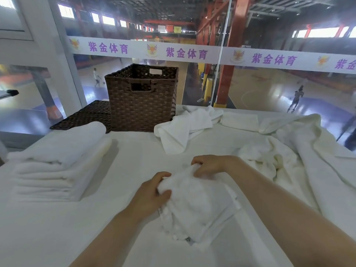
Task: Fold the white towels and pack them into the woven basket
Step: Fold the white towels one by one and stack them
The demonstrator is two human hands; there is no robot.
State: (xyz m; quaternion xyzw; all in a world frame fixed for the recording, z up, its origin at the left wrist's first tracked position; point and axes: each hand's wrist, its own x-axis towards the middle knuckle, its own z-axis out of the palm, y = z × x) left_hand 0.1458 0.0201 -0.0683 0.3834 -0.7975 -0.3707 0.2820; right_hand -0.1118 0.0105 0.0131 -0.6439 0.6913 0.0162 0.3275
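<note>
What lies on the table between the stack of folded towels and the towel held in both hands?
Nothing: in the head view, only bare white table separates the folded stack from the held towel.

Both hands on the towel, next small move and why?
Probably lift the small folded white towel and carry it to the stack of folded white towels on the left. Left hand and right hand already grip its far edge, it looks fully folded, and nothing shows above the brown woven basket rim.

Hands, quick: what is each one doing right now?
Left hand: fingers curled round the near-left edge of the folded white towel.
Right hand: fingers gripping the same towel's far edge.
</note>
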